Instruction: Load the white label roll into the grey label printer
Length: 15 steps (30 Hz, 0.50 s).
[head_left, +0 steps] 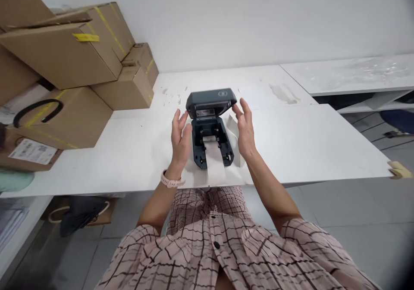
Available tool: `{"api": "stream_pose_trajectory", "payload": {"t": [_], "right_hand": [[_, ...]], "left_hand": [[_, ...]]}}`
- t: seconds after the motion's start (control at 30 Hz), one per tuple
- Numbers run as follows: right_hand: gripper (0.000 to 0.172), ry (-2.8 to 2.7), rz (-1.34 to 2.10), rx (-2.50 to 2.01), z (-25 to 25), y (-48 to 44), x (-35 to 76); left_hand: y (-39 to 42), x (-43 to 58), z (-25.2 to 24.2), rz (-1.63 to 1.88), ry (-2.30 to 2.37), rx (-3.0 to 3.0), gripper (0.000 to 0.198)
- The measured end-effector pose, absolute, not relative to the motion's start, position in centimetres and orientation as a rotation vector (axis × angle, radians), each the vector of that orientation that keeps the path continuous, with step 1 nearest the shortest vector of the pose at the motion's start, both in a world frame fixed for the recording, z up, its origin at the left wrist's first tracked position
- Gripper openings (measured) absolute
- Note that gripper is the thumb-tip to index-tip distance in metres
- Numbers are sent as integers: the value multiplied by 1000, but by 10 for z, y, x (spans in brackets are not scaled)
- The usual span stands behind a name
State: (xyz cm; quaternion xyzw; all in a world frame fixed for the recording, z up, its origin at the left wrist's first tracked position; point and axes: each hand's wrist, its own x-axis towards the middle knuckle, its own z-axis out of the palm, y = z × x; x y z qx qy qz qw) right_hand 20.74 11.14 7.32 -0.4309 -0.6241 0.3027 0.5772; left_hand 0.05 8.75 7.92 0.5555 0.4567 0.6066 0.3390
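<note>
A dark label printer [196, 145] stands on the white table [291, 148] in front of me, its lid [210, 97] raised. A white paper strip [215, 163] runs from inside the printer over its front toward the table edge. My left hand [181, 139] is at the printer's left side, fingers apart and fingertips near the lid's left corner. On the other side, my right hand [244, 128] has its fingers spread, close to the lid's right corner. Neither hand is closed around anything. More white paper [234, 130] lies behind my right hand, beside the printer.
Cardboard boxes [61, 53] are stacked at the left, with a black curved strap [39, 104] on one. A white wall rises behind the table. Clear plastic [378, 68] lies on another white surface at the back right. A yellowish piece [399, 169] sits at the right corner.
</note>
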Motion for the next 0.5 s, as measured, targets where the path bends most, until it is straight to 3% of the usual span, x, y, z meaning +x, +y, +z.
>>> {"api": "stream_pose_trajectory", "payload": {"t": [0.33,0.5], "right_hand": [[82,-1717,398,-1070,96,215,201],[43,-2026,29,-1097,94,188,196]], "left_hand": [[114,4,12,1146,1513,1250,85],[117,7,14,1144,1577,1306,85]]}}
